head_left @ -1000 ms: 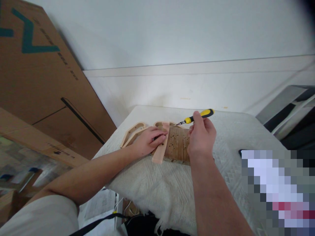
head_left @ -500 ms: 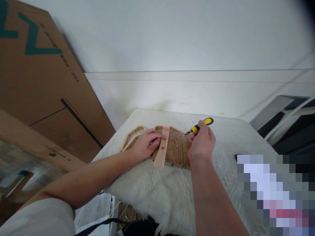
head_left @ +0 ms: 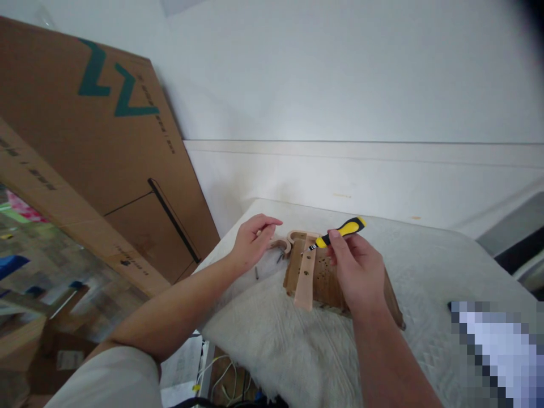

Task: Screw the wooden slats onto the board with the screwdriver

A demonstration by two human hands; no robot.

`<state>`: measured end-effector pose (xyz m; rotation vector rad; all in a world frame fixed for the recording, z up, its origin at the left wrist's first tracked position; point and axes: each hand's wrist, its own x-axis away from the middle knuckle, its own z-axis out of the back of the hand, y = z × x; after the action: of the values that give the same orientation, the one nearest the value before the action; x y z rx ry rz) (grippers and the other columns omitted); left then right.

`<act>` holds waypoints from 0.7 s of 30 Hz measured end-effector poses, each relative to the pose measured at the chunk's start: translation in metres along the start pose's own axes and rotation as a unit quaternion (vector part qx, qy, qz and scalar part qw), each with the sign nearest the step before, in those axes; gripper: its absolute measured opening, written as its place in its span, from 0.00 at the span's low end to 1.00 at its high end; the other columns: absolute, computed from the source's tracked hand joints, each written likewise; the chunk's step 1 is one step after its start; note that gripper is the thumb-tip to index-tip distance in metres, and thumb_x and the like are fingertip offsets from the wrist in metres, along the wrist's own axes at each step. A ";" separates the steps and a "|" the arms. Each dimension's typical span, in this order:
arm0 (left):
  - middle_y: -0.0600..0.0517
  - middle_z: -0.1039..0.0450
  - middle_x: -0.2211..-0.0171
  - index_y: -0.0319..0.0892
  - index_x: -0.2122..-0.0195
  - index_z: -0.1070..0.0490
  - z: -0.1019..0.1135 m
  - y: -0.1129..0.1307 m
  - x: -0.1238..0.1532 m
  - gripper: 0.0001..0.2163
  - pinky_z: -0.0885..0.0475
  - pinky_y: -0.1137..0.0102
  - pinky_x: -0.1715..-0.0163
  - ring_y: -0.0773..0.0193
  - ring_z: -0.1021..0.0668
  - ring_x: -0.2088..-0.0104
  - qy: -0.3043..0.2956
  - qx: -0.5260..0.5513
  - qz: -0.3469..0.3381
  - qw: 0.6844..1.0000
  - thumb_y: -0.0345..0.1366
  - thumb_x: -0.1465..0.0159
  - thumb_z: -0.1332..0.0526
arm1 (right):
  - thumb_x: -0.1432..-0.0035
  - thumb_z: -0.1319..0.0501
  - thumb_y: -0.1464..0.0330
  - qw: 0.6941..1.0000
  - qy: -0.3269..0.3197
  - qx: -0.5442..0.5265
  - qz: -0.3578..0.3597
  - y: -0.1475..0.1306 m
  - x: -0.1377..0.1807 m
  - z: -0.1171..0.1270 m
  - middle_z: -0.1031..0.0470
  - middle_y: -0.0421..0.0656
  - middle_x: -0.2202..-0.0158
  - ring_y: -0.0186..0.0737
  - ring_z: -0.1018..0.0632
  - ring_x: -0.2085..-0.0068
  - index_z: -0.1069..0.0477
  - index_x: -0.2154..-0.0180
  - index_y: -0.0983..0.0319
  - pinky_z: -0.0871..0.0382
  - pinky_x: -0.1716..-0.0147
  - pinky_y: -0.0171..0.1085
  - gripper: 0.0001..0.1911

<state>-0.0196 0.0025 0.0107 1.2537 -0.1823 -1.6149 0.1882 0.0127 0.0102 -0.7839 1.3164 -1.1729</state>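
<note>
Your pale wooden strip (head_left: 304, 289) lies across the left part of a brown wooden board (head_left: 329, 286), its near end jutting past the board's edge. Your right hand (head_left: 361, 272) grips a yellow-and-black screwdriver (head_left: 349, 228), whose tip points at the strip's upper part; whether they touch, you cannot tell. That hand hides some of the board's right side. Your left hand (head_left: 254, 243) floats left of the board, fingers extended and loosely parted, covering part of a curved wooden piece (head_left: 280, 245). The strip is smooth and flat, with two dark round spots; the board is grained and peppered with small holes. Thin screws (head_left: 256, 273) lie on the textured white cloth (head_left: 263, 326). Farther left leans a large cardboard box (head_left: 127, 153) with green markings.
</note>
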 end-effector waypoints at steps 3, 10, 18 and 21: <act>0.51 0.24 0.68 0.40 0.62 0.23 0.003 0.003 -0.003 0.10 0.31 0.71 0.67 0.67 0.25 0.69 -0.041 -0.008 0.030 0.999 0.34 0.36 0.44 | 0.49 0.39 0.48 0.997 -0.052 -0.061 -0.010 -0.004 0.003 -0.002 0.22 0.44 0.72 0.36 0.28 0.76 0.26 0.71 0.62 0.34 0.74 0.37 0.23; 0.46 0.23 0.65 0.38 0.62 0.23 0.008 -0.005 -0.011 0.11 0.30 0.68 0.63 0.62 0.24 0.65 -0.154 -0.196 -0.013 0.968 0.35 0.35 0.45 | 0.49 0.36 0.52 0.986 -0.155 -0.055 0.013 -0.003 0.005 -0.006 0.22 0.43 0.75 0.40 0.24 0.73 0.25 0.73 0.61 0.32 0.72 0.38 0.18; 0.46 0.24 0.58 0.42 0.55 0.28 0.014 -0.021 -0.002 0.13 0.31 0.67 0.62 0.56 0.23 0.60 -0.318 -0.308 -0.006 0.897 0.30 0.42 0.41 | 0.49 0.35 0.54 0.982 -0.172 -0.070 0.028 -0.004 0.006 -0.006 0.19 0.45 0.66 0.44 0.21 0.65 0.22 0.66 0.61 0.29 0.64 0.42 0.17; 0.45 0.24 0.56 0.42 0.51 0.30 0.014 -0.021 0.000 0.17 0.31 0.68 0.62 0.57 0.22 0.61 -0.308 -0.312 0.010 0.899 0.27 0.43 0.42 | 0.50 0.35 0.54 0.987 -0.146 -0.073 0.011 -0.004 0.005 -0.006 0.19 0.45 0.66 0.44 0.22 0.63 0.22 0.69 0.60 0.30 0.63 0.42 0.16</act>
<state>-0.0432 0.0056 0.0032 0.2316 -0.0531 -1.8098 0.1814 0.0078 0.0117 -1.0045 1.1716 -0.9105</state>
